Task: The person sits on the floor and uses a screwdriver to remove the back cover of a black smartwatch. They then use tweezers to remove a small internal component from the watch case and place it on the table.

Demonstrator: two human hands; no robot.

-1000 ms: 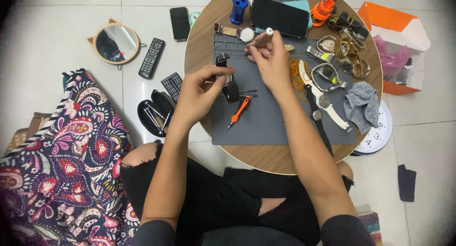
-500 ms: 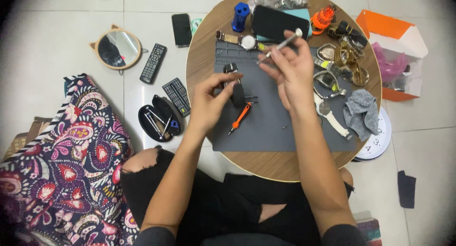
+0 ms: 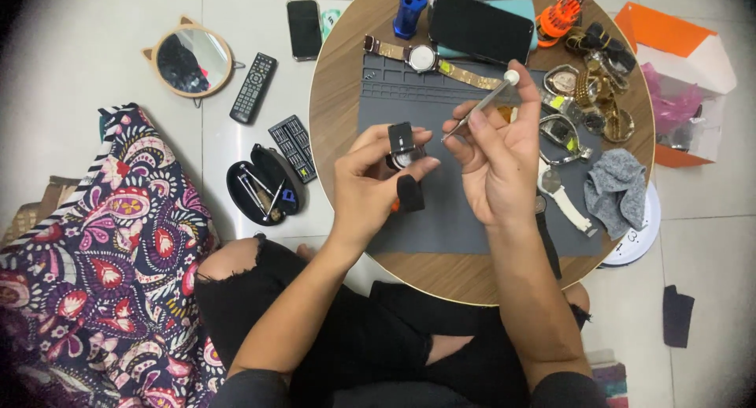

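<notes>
A person seated on the floor works over a round wooden tabletop (image 3: 441, 274), the left hand (image 3: 370, 179) pinching a black-strapped wristwatch (image 3: 403, 152) just above the grey work mat (image 3: 457, 211), its strap hanging toward the mat. The right hand (image 3: 496, 152) grips a slim metal tool with a white knob (image 3: 482, 105), its fine tip close to the watch case; whether it touches cannot be told. Judging by the grip, the work goes best with the watch held still between thumb and fingers, the tool brought in at a shallow angle and pressed lightly, so the tip does not slip across the case.

On the floor, left of the tabletop, an open black case (image 3: 264, 191) holds several small metal tools and a blue piece. To the right, an open orange-and-white box (image 3: 677, 50) contains pink plastic bags. More watches (image 3: 587, 93) lie heaped near the tabletop's right edge, beside a crumpled grey cloth (image 3: 618, 187).
</notes>
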